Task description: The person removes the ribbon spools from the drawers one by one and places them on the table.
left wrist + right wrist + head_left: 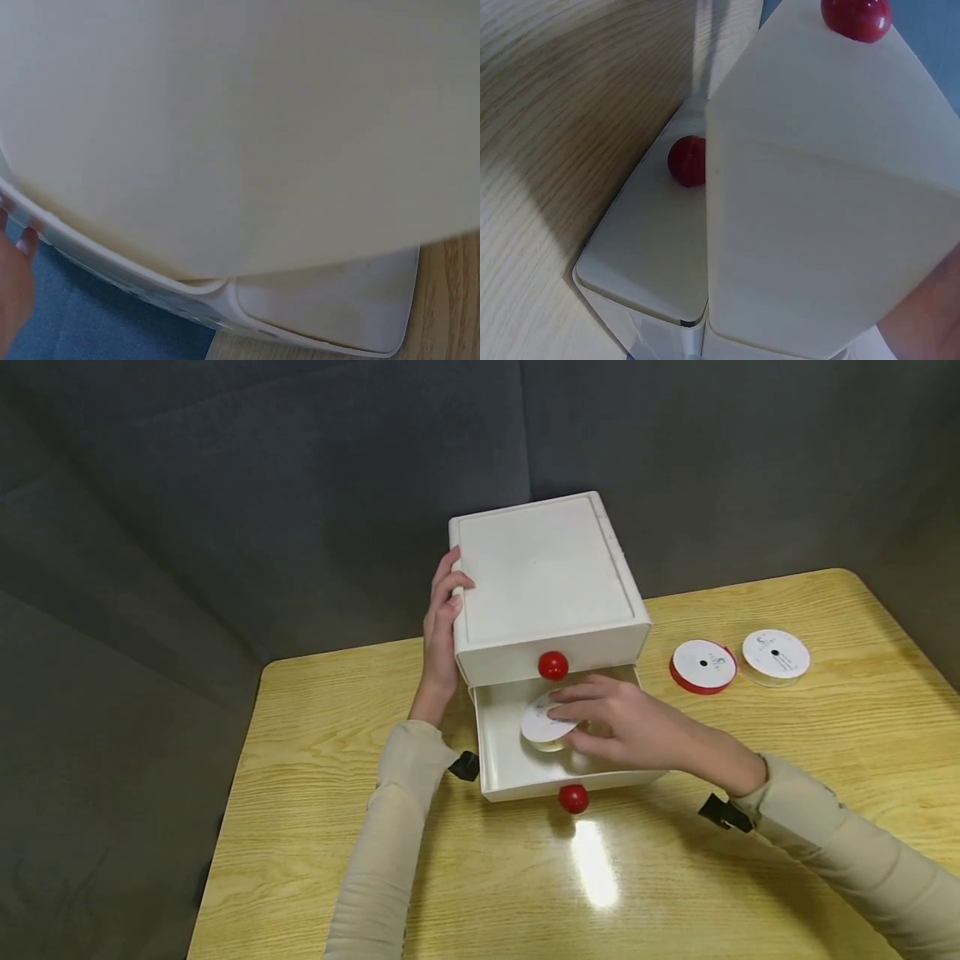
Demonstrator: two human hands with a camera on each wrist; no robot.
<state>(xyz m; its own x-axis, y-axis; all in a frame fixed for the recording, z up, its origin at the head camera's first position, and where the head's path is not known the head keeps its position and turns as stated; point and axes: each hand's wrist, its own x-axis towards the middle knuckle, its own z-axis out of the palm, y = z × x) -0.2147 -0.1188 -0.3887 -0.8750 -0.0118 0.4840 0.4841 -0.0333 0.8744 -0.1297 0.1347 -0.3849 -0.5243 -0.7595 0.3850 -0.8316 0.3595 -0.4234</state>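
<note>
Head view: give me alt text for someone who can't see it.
A right hand places a white ribbon spool in the open lower drawer of a white cabinet, steadied by the left hand. Two more spools lie on the wooden table.

I can read no text anywhere. The 3 ribbon spools (703, 664) carry white round labels with faint print, too small for me to make out any word.
</note>
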